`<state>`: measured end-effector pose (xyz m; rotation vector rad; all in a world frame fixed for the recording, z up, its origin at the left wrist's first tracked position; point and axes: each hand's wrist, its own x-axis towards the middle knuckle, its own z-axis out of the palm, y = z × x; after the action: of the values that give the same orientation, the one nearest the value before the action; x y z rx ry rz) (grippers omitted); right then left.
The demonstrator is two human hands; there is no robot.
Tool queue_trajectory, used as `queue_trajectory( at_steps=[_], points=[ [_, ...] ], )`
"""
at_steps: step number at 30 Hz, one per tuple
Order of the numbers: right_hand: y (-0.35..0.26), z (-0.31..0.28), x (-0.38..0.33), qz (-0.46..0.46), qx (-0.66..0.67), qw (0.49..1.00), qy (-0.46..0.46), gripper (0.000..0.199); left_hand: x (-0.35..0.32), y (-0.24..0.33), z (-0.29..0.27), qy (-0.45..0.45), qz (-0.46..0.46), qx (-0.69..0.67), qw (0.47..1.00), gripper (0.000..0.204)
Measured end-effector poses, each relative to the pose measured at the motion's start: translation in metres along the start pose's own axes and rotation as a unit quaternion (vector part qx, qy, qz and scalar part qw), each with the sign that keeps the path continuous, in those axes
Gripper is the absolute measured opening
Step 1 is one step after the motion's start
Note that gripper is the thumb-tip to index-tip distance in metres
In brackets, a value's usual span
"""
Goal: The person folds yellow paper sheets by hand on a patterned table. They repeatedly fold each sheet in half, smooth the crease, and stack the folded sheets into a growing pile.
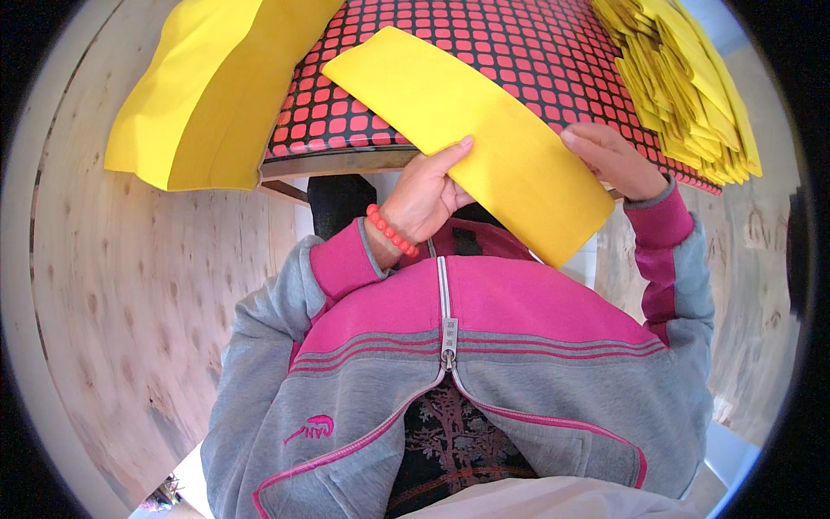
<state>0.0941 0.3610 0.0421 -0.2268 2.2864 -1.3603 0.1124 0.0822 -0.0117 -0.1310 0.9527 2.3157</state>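
Note:
A long, flat yellow strip (493, 147), folded over, lies slantwise in the air above the table's near edge. Whether it is cloth or paper I cannot tell. My left hand (425, 192), with a red bead bracelet on its wrist, grips the strip's lower left edge, thumb on top and fingers underneath. On the opposite long edge, the curled fingers of my right hand (616, 160) pinch the strip near its right end. My right thumb and the underside of the strip are hidden.
The table has a red-and-black checked cover (510, 39). At its left, a wide yellow sheet (207, 95) hangs over the near edge. A pile of folded yellow pieces (687, 95) lies at the right. Wood-patterned floor (130, 320) surrounds me.

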Motion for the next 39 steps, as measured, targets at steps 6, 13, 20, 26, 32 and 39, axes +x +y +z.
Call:
queue_trajectory(
  at_steps=[6, 13, 20, 26, 32, 39],
  points=[
    [-0.014, 0.005, 0.037, 0.030, 0.373, 0.912, -0.166, 0.042, -0.002, 0.021, 0.005, -0.034, 0.037, 0.071, 0.996, 0.042],
    [-0.059, -0.028, 0.100, -0.212, 0.215, 0.949, -0.089, 0.041, 0.017, 0.076, 0.038, -0.113, 0.123, 0.250, 0.954, 0.042],
    [-0.167, -0.088, 0.079, -0.448, 0.123, 0.884, -0.041, 0.041, 0.036, 0.186, 0.099, -0.189, 0.334, 0.420, 0.823, 0.040],
    [-0.143, -0.065, 0.093, -0.433, 0.157, 0.888, 0.003, 0.048, 0.068, 0.204, 0.063, -0.133, 0.323, 0.532, 0.771, 0.045],
    [-0.093, -0.025, 0.112, -0.373, 0.260, 0.888, 0.070, 0.043, 0.109, 0.170, -0.011, -0.139, 0.292, 0.571, 0.754, 0.036],
    [-0.086, -0.027, 0.123, -0.357, 0.257, 0.892, 0.100, 0.037, 0.093, 0.170, 0.007, -0.063, 0.188, 0.650, 0.734, 0.036]
  ],
)
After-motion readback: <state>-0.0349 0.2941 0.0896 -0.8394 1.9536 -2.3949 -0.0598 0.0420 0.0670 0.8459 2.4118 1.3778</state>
